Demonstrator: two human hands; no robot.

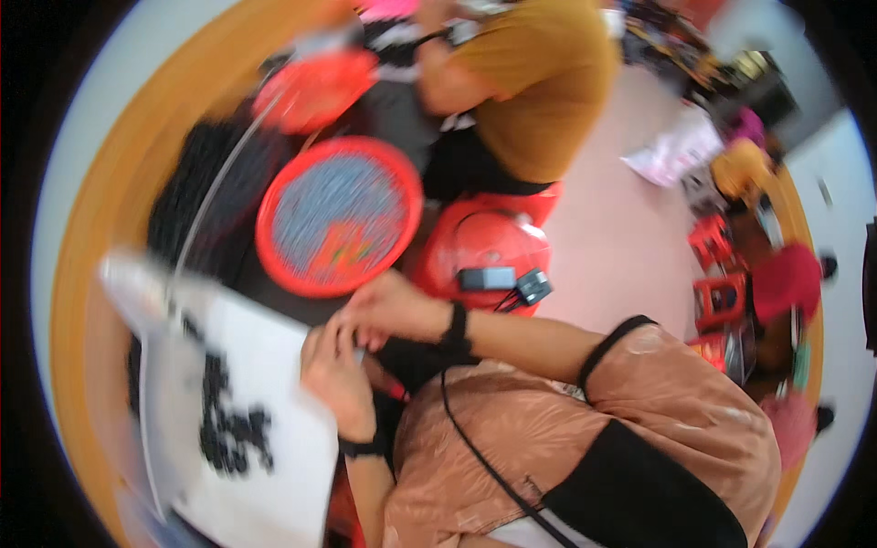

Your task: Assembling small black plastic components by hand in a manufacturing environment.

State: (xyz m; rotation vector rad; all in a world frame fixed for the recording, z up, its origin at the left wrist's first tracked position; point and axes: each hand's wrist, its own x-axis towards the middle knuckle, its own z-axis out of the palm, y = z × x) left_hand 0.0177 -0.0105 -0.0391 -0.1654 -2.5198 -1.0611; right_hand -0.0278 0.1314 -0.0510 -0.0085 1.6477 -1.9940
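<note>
My left hand (pixel 338 379) and my right hand (pixel 388 310) meet at the near edge of a white tray (pixel 283 352). The fingers of both are closed and pressed together; whatever is between them is too small and blurred to make out. Small black parts (pixel 233 434) lie loose in a scattered heap on the tray. Just beyond my right hand stands a round red basin (pixel 266 239) filled with many thin grey pieces, with a small red and green item among them.
A red stool (pixel 475 239) beside my right arm bears a power bank (pixel 487 279) and a small black device (pixel 533 286) with cables. A co-worker in a mustard shirt (pixel 548 82) sits past it. A dark heap (pixel 206 183) and another red container (pixel 320 87) are on the table.
</note>
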